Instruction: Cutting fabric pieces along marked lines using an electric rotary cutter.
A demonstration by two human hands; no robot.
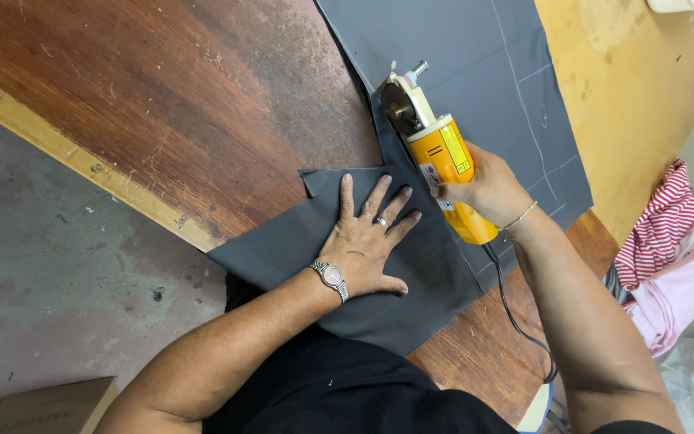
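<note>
The grey fabric (379, 297) is pinned flat by the spread left hand (367, 245) – the yellow rotary cutter (435, 149), gripped by the right hand (487, 189), is partway in; chalk lines (524, 80) remain uncut.

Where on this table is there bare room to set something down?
Bare wood table lies left of the grey fabric, up to its pale edge. Crowded at the middle: left hand flat on fabric, right hand gripping the yellow cutter; its cord crosses the near strip.
</note>
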